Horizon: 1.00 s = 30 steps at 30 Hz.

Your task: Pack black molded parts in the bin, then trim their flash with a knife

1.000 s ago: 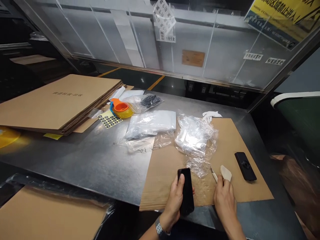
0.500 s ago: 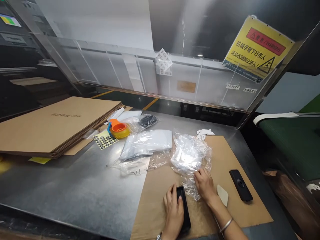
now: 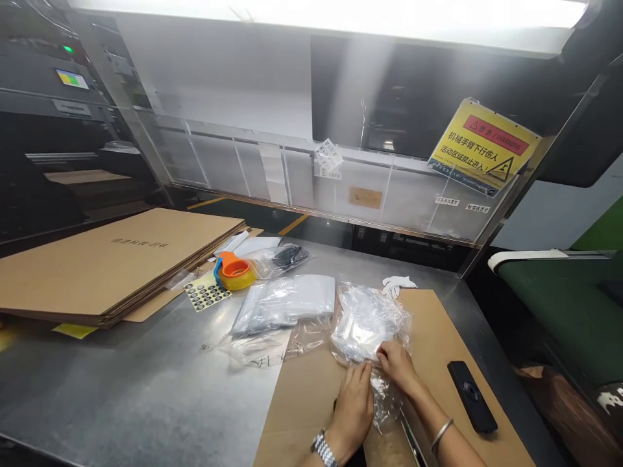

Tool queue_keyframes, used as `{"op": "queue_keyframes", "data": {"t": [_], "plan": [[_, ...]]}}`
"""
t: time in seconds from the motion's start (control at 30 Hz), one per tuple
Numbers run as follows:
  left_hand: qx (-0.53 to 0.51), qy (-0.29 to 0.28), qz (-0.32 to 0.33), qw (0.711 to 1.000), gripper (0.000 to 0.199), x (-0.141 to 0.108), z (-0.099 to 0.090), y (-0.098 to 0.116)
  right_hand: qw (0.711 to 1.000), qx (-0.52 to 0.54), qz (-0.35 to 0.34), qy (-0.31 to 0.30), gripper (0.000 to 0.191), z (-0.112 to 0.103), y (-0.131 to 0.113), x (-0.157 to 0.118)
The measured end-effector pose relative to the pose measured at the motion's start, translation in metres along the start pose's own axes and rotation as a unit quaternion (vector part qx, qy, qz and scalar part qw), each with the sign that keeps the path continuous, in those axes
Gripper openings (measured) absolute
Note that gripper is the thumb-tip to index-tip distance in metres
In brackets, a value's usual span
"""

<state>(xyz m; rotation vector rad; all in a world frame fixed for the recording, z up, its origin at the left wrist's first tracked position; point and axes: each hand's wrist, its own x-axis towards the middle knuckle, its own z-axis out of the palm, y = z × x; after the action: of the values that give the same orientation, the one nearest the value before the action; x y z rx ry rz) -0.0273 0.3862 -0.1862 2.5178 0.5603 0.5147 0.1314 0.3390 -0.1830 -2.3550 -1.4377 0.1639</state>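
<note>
My right hand (image 3: 396, 364) pinches the near side of a crinkled clear plastic bag (image 3: 367, 318) lying on a cardboard sheet (image 3: 304, 402). Close beside it, my left hand (image 3: 353, 405) has its fingertips closed at the bag's lower edge. Under my left hand a black case (image 3: 359, 458) is mostly hidden. A narrow, shiny strip (image 3: 413, 441) lies by my right forearm; its kind is unclear. Farther right on the cardboard rests a black oblong device (image 3: 471, 397) with a round part in its middle.
A second plastic-wrapped pack (image 3: 292, 301) lies left of the bag. Behind it are a tape dispenser (image 3: 236, 271), a sticker sheet (image 3: 207, 292) and a bagged black item (image 3: 291, 256). Flat cardboard (image 3: 121, 259) is stacked at left. White gloves (image 3: 399, 284) lie behind the cardboard sheet.
My left hand has let go of the black case and moved up to the plastic bag. My right hand stays at the bag. The view has tilted upward.
</note>
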Motion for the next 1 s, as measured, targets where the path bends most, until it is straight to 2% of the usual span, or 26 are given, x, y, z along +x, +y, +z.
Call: {"op": "queue_keyframes", "data": {"t": [0.17,0.33,0.57,0.67,0.83,1.0], "plan": [[0.027,-0.005,0.003,1.0,0.051,0.022,0.009,0.008,0.992,0.121,0.042,0.001,0.023,0.005,0.021,0.012],[0.024,-0.006,-0.012,1.0,0.044,0.029,0.014,0.008,0.964,0.257,0.066,0.014,0.026,0.002,0.036,0.013],[-0.103,0.023,-0.03,0.994,0.038,0.029,0.009,0.017,0.932,0.349,0.079,0.054,0.026,-0.002,0.038,0.011],[-0.198,0.031,-0.058,0.978,0.035,0.036,0.009,0.021,0.93,0.351,0.076,0.075,0.022,-0.004,0.031,0.005],[-0.339,0.022,-0.142,0.93,0.036,0.057,0.022,0.016,0.927,0.357,0.071,0.086,0.017,-0.012,0.014,-0.012],[-0.397,0.036,-0.216,0.891,0.037,0.06,0.034,0.004,0.913,0.392,0.08,0.082,0.03,-0.02,0.007,-0.02]]}}
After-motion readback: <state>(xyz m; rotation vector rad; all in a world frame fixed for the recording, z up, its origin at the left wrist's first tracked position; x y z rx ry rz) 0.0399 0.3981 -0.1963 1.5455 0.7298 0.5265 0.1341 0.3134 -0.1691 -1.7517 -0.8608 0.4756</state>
